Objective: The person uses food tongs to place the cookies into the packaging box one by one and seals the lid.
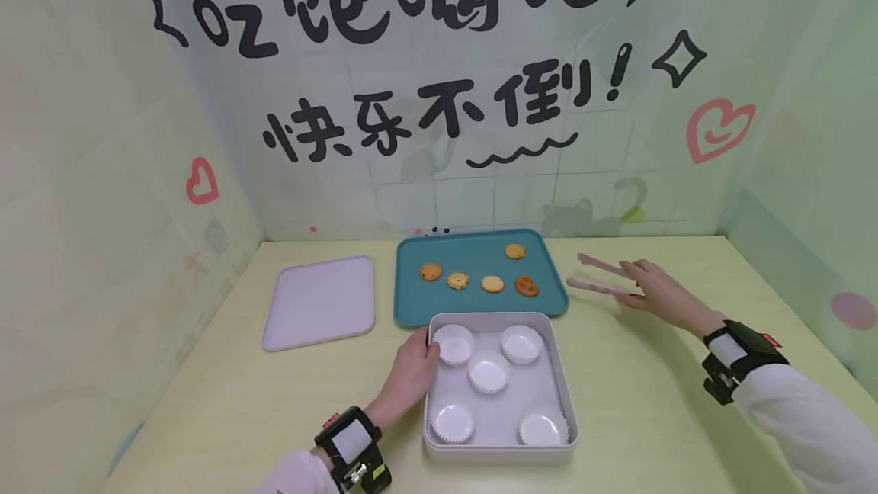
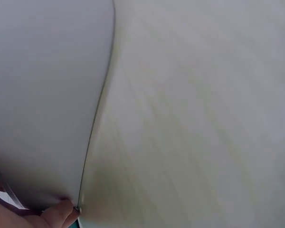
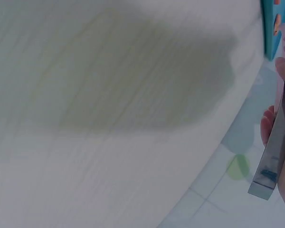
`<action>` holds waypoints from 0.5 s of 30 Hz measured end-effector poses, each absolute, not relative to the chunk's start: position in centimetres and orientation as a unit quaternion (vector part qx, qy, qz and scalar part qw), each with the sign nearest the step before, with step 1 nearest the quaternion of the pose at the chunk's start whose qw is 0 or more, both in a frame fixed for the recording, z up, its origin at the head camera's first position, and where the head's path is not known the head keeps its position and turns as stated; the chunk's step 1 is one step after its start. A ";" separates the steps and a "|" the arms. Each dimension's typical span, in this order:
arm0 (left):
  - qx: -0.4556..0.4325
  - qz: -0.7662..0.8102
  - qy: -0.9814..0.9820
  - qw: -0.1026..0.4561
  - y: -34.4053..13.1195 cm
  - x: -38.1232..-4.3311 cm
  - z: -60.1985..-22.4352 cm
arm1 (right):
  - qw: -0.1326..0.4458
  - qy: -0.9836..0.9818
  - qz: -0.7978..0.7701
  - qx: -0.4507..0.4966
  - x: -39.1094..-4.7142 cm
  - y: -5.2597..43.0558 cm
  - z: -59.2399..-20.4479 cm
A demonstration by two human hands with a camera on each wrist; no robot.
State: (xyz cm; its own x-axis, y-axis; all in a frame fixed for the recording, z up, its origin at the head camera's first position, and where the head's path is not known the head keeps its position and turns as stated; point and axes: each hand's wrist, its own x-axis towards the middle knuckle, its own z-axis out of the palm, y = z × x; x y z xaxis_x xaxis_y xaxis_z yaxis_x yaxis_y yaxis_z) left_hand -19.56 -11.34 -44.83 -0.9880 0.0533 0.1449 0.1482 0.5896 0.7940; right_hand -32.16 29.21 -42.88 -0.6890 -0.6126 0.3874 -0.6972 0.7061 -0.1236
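Note:
My left hand [image 1: 411, 368] grips the upper left side of a pale lilac box [image 1: 501, 454], thumb over its rim. Several white fluted paper cups [image 1: 488, 373] stand inside that box. In the left wrist view, the box's side wall [image 2: 42, 104] fills the left, with fingertips [image 2: 59, 213] at its edge. My right hand [image 1: 665, 296] holds pink tongs [image 1: 597, 286], their arms spread with nothing between the tips. The tips are near the right edge of a teal tray [image 1: 466, 250]. On the tray lie a pretzel-shaped cookie [image 1: 527, 286], a flower-shaped cookie [image 1: 457, 280] and several round ones [image 1: 492, 284].
A flat lilac tray [image 1: 322, 299] lies on the light wood table [image 1: 226, 402], left of the teal tray. Behind the table hangs a printed cloth [image 1: 425, 166] with large dark characters. More cloth closes off both sides.

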 end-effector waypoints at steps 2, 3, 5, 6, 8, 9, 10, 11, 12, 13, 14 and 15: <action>-0.056 -0.454 -0.888 0.050 -11.4 -19.4 -44.8 | 0.129 -0.920 0.141 0.342 -32.0 28.3 -42.2; -0.056 -0.456 -0.887 0.048 -11.4 -19.3 -44.8 | 0.114 -0.924 0.148 0.333 -32.0 27.8 -41.9; -0.056 -0.458 -0.886 0.047 -11.4 -19.1 -44.8 | 0.079 -0.930 0.149 0.325 -32.0 26.9 -41.3; -0.056 -0.460 -0.885 0.046 -11.4 -19.0 -44.8 | 0.069 -0.931 0.144 0.329 -32.0 26.4 -41.1; -0.055 -0.462 -0.884 0.046 -11.5 -19.0 -44.8 | 0.055 -0.929 0.136 0.340 -32.1 25.5 -40.8; -0.057 -0.463 -0.883 0.047 -11.5 -19.0 -44.9 | 0.050 -0.927 0.131 0.348 -32.1 25.0 -40.7; -0.058 -0.464 -0.882 0.049 -11.5 -19.0 -44.9 | 0.045 -0.926 0.125 0.353 -32.2 24.6 -40.5; -0.059 -0.465 -0.882 0.050 -11.4 -19.0 -45.0 | 0.040 -0.926 0.119 0.357 -32.3 24.1 -40.3; -0.059 -0.466 -0.881 0.050 -11.4 -19.0 -45.0 | 0.037 -0.926 0.110 0.360 -32.4 23.8 -40.2; -0.059 -0.468 -0.880 0.051 -11.4 -19.0 -45.1 | 0.031 -0.927 0.103 0.360 -32.5 23.4 -40.1; -0.059 -0.470 -0.879 0.052 -11.3 -19.0 -45.1 | 0.025 -0.927 0.097 0.362 -32.6 23.1 -40.0; -0.059 -0.471 -0.879 0.054 -11.3 -19.0 -45.1 | 0.022 -0.927 0.089 0.362 -32.8 22.9 -39.9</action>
State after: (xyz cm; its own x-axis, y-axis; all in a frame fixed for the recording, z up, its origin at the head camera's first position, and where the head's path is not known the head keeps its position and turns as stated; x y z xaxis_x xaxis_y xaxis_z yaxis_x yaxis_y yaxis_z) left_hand -19.02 -11.27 -45.14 -0.9872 0.0535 0.1501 0.1546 0.5495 0.8211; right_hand -32.77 22.85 -39.92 -0.7363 -0.6684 0.1052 -0.6762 0.7213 -0.1499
